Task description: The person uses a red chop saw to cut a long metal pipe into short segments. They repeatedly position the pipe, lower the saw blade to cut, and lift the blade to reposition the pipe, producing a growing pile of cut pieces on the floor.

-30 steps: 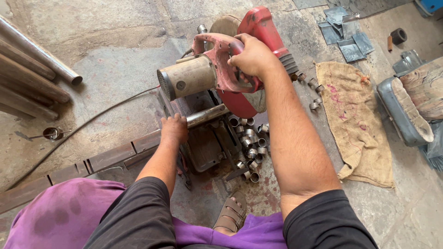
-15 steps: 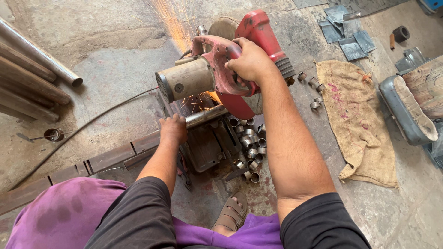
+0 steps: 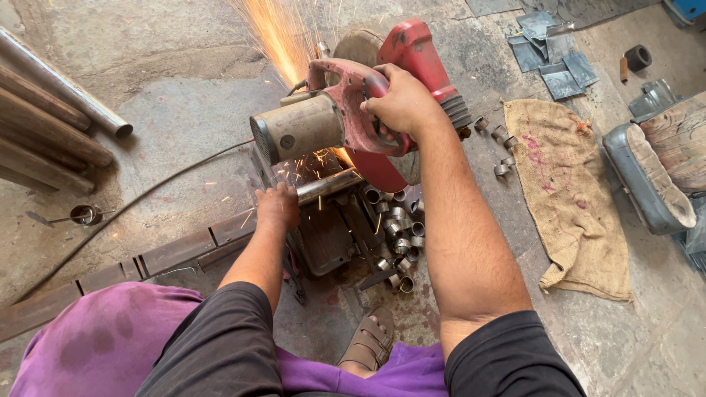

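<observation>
Two hands work low over a stained concrete floor: the right hand is closed around the red chop saw handle, and the left hand presses a steel pipe under the sparking blade. Cut rings lie beside it, burlap sacking toward the floor's right edge.

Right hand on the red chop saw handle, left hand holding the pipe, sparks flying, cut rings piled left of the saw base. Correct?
Not quite: the cut rings lie right of the saw base, per the head view. Right hand grips the red chop saw handle, left hand holds the pipe, sparks flying.
</observation>
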